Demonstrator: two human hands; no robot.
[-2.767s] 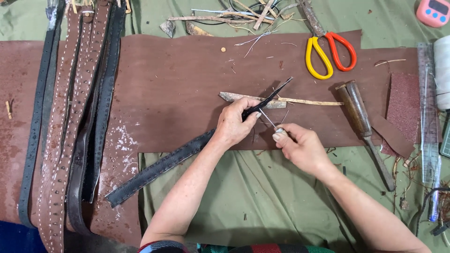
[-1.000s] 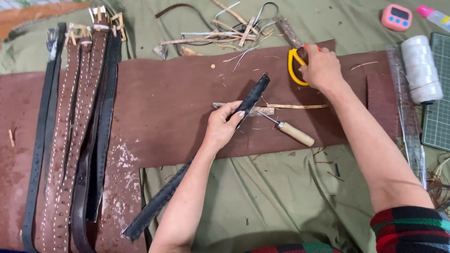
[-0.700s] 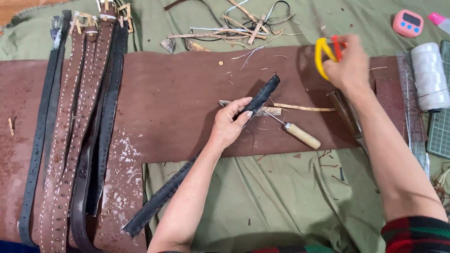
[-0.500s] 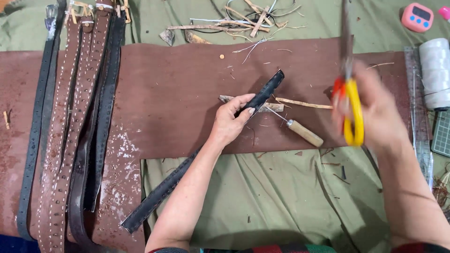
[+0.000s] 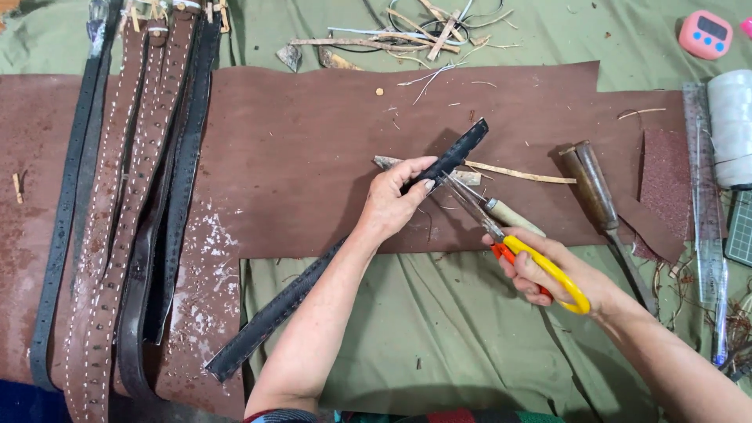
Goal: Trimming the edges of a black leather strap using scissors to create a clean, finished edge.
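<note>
My left hand [image 5: 395, 200] pinches a long dark leather strap [image 5: 270, 317] near its far end, lifting that end off the brown leather sheet [image 5: 313, 133]. My right hand [image 5: 548, 270] grips scissors with yellow and orange handles [image 5: 540, 262]. Their blades point up-left and reach the strap right beside my left fingers. An awl with a pale wooden handle [image 5: 513, 218] lies just under the blades.
Several stitched belts [image 5: 125, 204] lie at the left. A wood-handled chisel [image 5: 599, 192], a clear ruler [image 5: 705, 219], a white thread spool [image 5: 732, 125] and a pink timer [image 5: 705, 33] sit at the right. Leather scraps [image 5: 407, 31] lie at the top on green cloth.
My right hand reached to the far right, picked up the scissors and brought them down to the strap. The awl it held earlier now lies on the leather.
</note>
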